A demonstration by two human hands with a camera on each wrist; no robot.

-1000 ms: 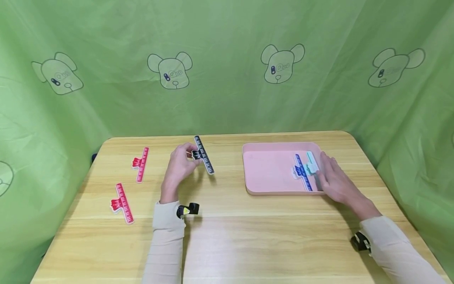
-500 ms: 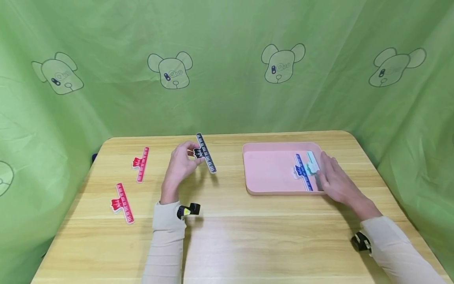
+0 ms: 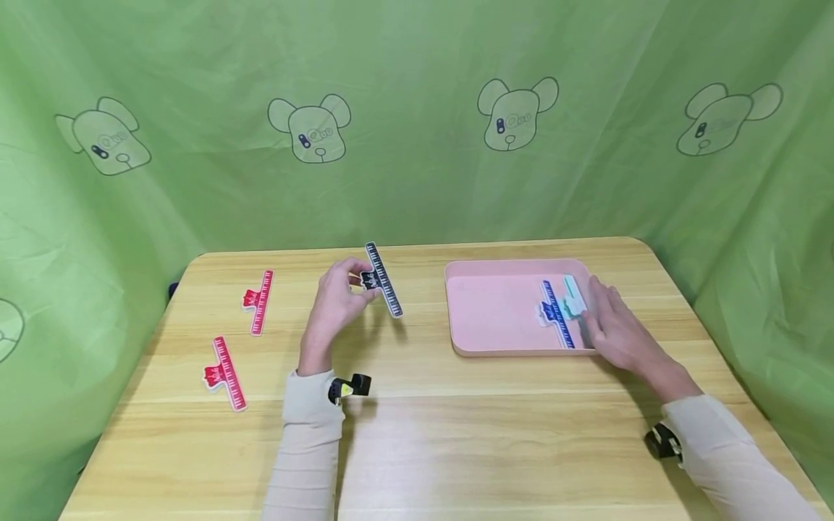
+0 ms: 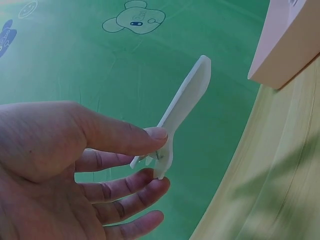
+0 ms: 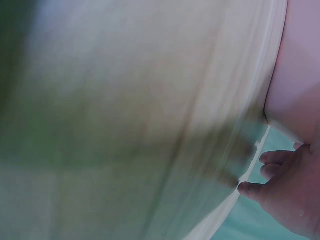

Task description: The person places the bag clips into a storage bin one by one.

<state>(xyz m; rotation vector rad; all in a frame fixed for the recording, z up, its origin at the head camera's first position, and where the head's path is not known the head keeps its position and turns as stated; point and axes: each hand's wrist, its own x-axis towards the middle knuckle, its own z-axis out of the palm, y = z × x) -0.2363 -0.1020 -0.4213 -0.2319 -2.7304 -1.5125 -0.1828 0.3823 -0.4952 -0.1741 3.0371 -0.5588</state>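
Left hand [image 3: 337, 298]: raised near the surface's [image 3: 456, 449] far edge, thumb and fingers pinched. Right hand [image 3: 619, 329]: held near its right edge, fingers extended.

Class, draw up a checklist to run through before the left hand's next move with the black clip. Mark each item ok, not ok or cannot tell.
1. Black clip pinched in left hand: ok.
2. Clip raised off table: ok.
3. Bare space in pink tray, left of blue clip: ok.
4. Right hand at tray's right side: ok.
5. Black clip over tray: not ok, left of it.
6. Grip firmness: cannot tell.
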